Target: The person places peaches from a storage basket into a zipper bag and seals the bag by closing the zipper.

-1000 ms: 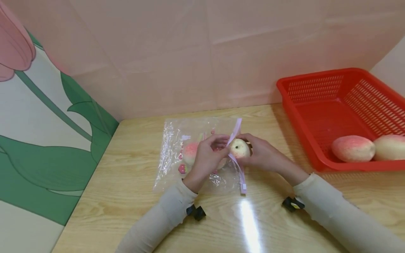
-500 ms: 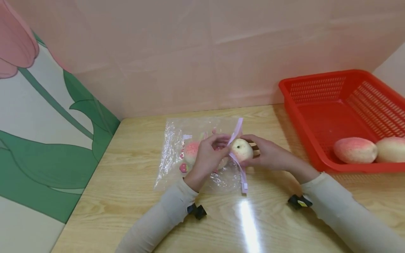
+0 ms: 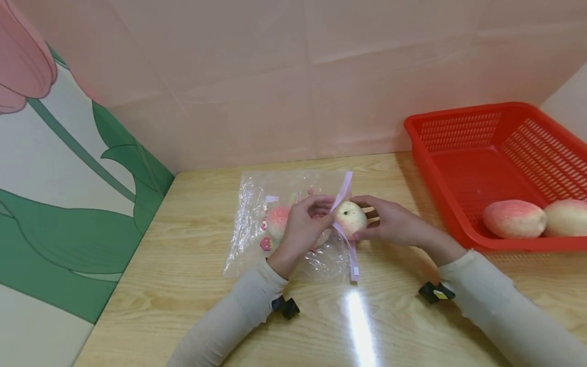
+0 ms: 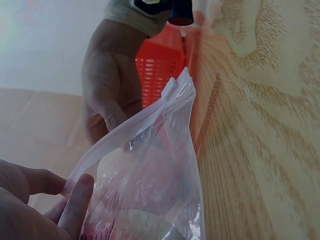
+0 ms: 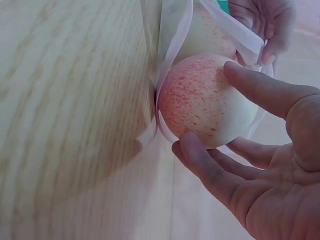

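My left hand (image 3: 301, 227) pinches the lilac zip edge of a clear plastic zip bag (image 3: 245, 250), lying flat on the table. In the left wrist view the thumb and a finger grip that edge (image 4: 75, 172). At the bag's parted mouth sits a pale peach with pink speckles (image 3: 350, 218). My right hand (image 3: 392, 223) holds this peach from its outer side, thumb and fingertips spread around it. The right wrist view has the peach (image 5: 200, 107) between the mouth's two strips. Another pink peach (image 3: 276, 222) lies inside the bag, partly behind my left hand.
A red plastic basket (image 3: 428, 171) stands at the right, with one pink peach (image 3: 514, 219) and another pale one (image 3: 566, 218) near its front wall. Behind the wooden table (image 3: 183, 255) rises a pink-covered wall (image 3: 238, 102).
Over the last second my right hand has shifted slightly right, its fingers spreading, and more of the peach at the bag's mouth shows. My left hand keeps its pinch on the edge.
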A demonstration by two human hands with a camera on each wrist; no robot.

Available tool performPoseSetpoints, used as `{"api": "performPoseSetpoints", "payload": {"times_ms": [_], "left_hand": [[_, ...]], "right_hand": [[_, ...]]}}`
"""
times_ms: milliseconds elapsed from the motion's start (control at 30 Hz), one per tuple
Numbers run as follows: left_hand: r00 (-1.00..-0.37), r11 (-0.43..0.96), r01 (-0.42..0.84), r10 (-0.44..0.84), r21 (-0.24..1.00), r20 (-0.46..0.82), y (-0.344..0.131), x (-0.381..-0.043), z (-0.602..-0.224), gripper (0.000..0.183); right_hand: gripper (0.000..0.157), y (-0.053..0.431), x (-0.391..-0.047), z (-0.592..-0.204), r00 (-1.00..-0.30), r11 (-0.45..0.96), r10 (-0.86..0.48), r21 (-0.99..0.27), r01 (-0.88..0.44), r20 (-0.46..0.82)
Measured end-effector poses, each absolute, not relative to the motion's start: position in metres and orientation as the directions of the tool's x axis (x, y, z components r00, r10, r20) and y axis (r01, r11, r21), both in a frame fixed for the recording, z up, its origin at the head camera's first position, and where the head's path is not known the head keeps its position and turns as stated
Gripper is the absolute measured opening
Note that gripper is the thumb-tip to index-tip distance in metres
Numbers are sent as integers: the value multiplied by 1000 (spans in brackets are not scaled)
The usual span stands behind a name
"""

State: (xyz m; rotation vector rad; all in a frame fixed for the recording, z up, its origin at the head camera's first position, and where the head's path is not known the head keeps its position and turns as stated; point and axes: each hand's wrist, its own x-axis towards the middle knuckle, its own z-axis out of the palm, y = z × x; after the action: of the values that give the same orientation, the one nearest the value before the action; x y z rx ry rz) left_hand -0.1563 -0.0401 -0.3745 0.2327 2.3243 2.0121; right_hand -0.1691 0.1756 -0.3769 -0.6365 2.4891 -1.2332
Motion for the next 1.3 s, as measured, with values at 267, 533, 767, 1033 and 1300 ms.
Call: {"api": "performPoseSetpoints", "payload": {"times_ms": [267,533,767,1033,1300], "left_hand": [[-987,138,72,152,988,50,-40,-155,-373,32],[-986,148,60,161,987,36,-40,-153,-373,33],[-987,170,80,153,982,54,-41,-154,-375,32],[-985,174,81,163,981,53,-41,-154,-374,31],[-984,204,97,168,974,63,-41,-155,-375,29]], "right_hand": [[75,170,-167,-376,-850,521,-523,-816,-253,-71],[77,164,-165,-379,-841,509,-538,-818,-267,-60],[76,160,-163,-379,-844,501,-534,-824,-265,-53],[77,161,-163,-382,-835,491,-547,-832,-259,-63],[68,171,-165,-375,-827,487,-557,-835,-256,-71]]}}
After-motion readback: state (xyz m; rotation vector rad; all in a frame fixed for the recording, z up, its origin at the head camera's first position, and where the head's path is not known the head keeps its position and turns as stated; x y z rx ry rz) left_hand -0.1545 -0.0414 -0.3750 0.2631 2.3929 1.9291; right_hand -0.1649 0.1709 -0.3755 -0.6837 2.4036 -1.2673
